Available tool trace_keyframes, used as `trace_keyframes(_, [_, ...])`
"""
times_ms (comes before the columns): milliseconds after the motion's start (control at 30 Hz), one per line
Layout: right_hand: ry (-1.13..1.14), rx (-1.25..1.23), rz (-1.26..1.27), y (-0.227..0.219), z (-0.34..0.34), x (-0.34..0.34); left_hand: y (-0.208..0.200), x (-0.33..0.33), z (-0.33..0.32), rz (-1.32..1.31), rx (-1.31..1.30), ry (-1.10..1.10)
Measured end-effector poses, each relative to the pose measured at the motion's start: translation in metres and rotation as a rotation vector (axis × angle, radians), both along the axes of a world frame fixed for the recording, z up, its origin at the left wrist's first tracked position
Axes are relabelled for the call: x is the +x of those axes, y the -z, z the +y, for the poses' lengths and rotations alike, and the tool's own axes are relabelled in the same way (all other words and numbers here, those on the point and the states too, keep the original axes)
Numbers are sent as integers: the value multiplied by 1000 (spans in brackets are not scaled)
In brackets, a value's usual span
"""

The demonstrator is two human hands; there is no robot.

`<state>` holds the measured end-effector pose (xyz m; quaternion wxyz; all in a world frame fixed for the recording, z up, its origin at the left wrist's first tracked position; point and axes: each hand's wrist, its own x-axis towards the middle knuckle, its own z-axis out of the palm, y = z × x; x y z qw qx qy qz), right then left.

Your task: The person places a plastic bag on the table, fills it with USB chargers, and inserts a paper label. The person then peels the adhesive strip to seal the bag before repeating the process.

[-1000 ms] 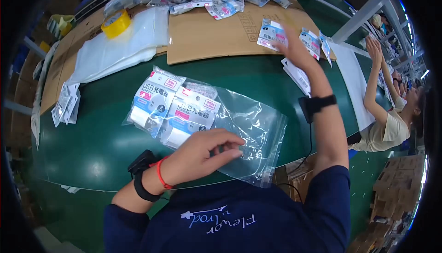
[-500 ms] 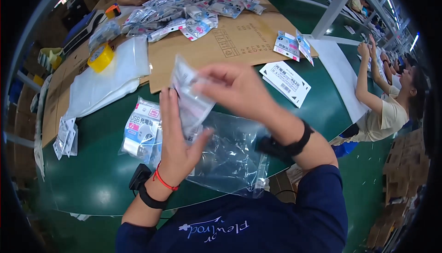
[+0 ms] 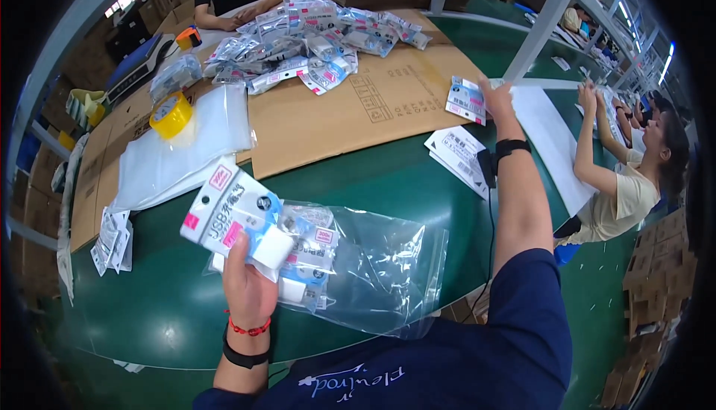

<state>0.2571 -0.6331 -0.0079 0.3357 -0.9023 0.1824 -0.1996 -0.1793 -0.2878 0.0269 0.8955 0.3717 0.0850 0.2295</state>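
Currently, charger pack gripped toward nine o'clock by left hand; second pack touched at two by right hand, grip unclear; bottom packs already laid at seven with clear bag; heap at eleven apparently outstanding

One part-filled zip bag, one yellow tape roll, at least a dozen packets, overlap hiding the exact count.

Green table: cardboard sheet, clear bag, white cards.
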Motion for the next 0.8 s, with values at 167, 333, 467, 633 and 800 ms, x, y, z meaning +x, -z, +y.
trace_keyframes(167, [-672, -234, 69, 6, 68, -32, -3, -2, 0, -33, -43, -51])
trace_keyframes(333, [-885, -672, -108, -21, 146, -67, 4, -8, 7, 16, 38, -90])
trace_keyframes(467, [-870, -562, -37, -6, 162, -38, 10, -10, 7, -1, 140, -127])
trace_keyframes(633, [-756, -522, -129, 7, 167, -32, 7, -12, 2, 14, 211, -171])
trace_keyframes(800, [-937, 885, 122, -19, 138, -51, 7, -10, 3, 1, 270, -114])
